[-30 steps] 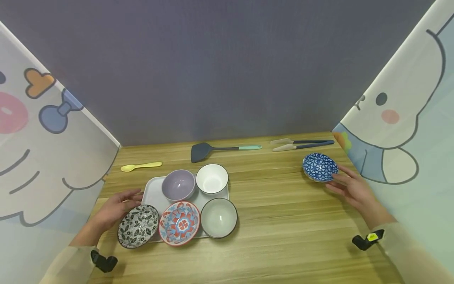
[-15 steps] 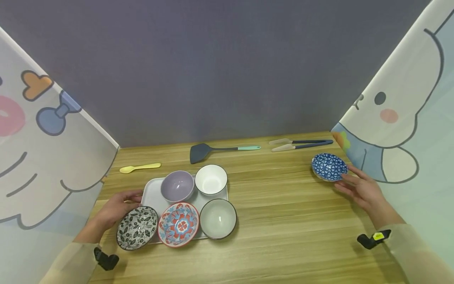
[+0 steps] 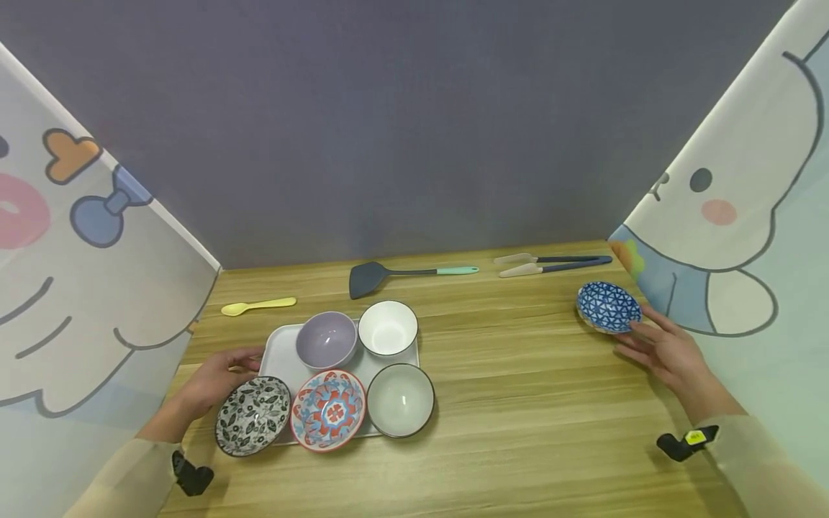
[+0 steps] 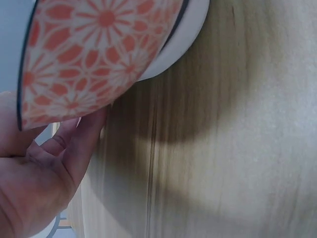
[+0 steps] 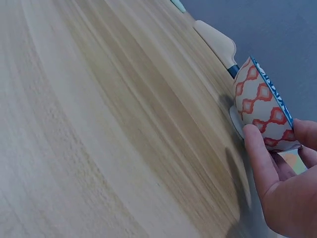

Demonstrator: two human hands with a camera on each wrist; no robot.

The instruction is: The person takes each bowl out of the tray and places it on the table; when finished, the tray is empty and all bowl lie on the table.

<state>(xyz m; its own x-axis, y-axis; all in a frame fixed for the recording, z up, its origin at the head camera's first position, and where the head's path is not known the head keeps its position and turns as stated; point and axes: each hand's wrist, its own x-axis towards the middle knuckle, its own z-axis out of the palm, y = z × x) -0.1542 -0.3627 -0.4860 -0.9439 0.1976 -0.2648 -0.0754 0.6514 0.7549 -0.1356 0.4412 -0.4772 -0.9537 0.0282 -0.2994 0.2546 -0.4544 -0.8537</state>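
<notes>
My right hand (image 3: 670,352) pinches the near right rim of a small bowl (image 3: 607,308), blue and white inside; the right wrist view shows an orange diamond pattern on its outside. Thumb and fingers lie on both sides of that bowl's wall, and it stands tilted close over the table. At the left, my left hand (image 3: 210,378) rests beside a black-and-white leaf-patterned bowl (image 3: 254,416), its fingers extended toward the edge of the white tray (image 3: 280,352). In the left wrist view that bowl's orange-flowered outside (image 4: 99,59) hides part of the fingers (image 4: 84,144).
On the tray stand a lavender bowl (image 3: 327,340), a white bowl (image 3: 388,328), a red-and-blue floral bowl (image 3: 328,411) and a grey bowl (image 3: 401,400). Behind lie a yellow spoon (image 3: 257,306), a spatula (image 3: 408,273) and tongs (image 3: 553,265). Printed panels (image 3: 732,237) flank the table.
My right hand has moved to the right with the blue-and-white bowl, more slowly in the last half second. My left hand and the bowls on the tray stay in place.
</notes>
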